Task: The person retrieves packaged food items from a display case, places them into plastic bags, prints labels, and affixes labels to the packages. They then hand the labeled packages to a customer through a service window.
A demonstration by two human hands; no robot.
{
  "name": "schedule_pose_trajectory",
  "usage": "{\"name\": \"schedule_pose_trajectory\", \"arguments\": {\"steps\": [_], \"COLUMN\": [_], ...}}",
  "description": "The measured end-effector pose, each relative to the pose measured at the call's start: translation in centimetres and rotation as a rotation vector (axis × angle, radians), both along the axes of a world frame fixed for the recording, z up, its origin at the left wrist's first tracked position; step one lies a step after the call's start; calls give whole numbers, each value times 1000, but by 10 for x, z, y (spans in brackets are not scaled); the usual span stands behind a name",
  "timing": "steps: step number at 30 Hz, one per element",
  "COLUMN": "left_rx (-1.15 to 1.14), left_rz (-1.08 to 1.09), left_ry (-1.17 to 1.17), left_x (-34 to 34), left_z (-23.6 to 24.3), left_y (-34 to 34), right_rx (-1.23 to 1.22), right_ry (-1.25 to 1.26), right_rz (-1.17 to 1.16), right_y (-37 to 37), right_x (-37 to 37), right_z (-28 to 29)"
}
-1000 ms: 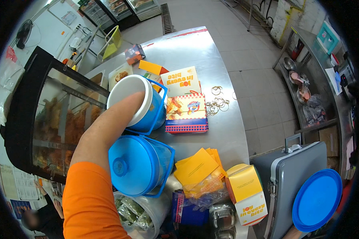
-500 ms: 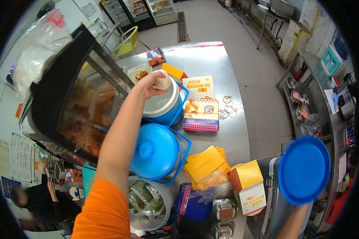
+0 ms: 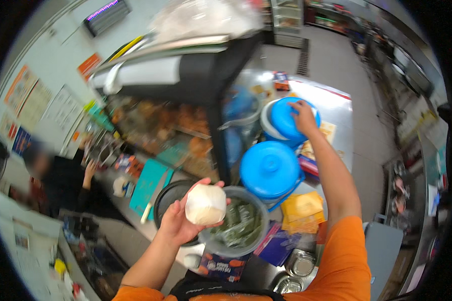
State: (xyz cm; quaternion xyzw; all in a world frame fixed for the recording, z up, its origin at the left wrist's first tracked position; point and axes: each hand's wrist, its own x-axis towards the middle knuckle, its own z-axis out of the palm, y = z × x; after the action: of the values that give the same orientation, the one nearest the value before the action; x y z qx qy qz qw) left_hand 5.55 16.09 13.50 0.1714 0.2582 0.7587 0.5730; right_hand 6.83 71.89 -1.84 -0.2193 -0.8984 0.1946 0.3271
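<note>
My left hand cups a rounded white wrapped bundle with its fingers curled round it; what is inside cannot be seen. The bundle is held in front of a clear tub of green bagged contents. Further off to the right, my right hand grips a blue lid by its top. That lid sits over a blue cooler bucket with a white inner rim, part of which shows at the left. Nearer stands a second blue bucket with its lid on.
A glass display case of fried food rises at the left. Yellow packets, foil containers and a purple box lie on the steel counter. A teal board is at left, where a co-worker in black stands.
My left hand has come back from the open bucket, carrying the white bundle toward me. My right hand has brought the blue lid from the far right onto that bucket. The view has swung left.
</note>
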Motion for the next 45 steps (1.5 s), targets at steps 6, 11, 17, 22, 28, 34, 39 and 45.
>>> {"name": "schedule_pose_trajectory", "arguments": {"steps": [6,11,17,22,28,34,39,45], "left_rx": [-340,-395,-489,-682,-741,-815,-790,-651], "left_rz": [456,586,411,278,15,228,209,152], "left_ry": [-84,-40,93,25,-202,-230,-261,-401], "left_x": [1,-3,25,83,9,-36,-50,-49], "left_z": [-21,-54,-120,-177,-233,-304,-338,-359], "left_y": [-185,-252,-273,-282,-359,-417,-424,-401], "right_rx": [-31,-20,-758,-952,-687,-377,-487,-86], "right_ry": [-279,356,-268,-322,-254,-319,-238,-626], "right_rz": [-173,-190,760,665,193,-510,-303,220], "right_y": [-3,-160,-511,-690,-676,-563,-568,-627], "right_x": [-45,15,150,159,226,307,298,256], "right_z": [9,89,79,15,-48,-80,-85,-88]}}
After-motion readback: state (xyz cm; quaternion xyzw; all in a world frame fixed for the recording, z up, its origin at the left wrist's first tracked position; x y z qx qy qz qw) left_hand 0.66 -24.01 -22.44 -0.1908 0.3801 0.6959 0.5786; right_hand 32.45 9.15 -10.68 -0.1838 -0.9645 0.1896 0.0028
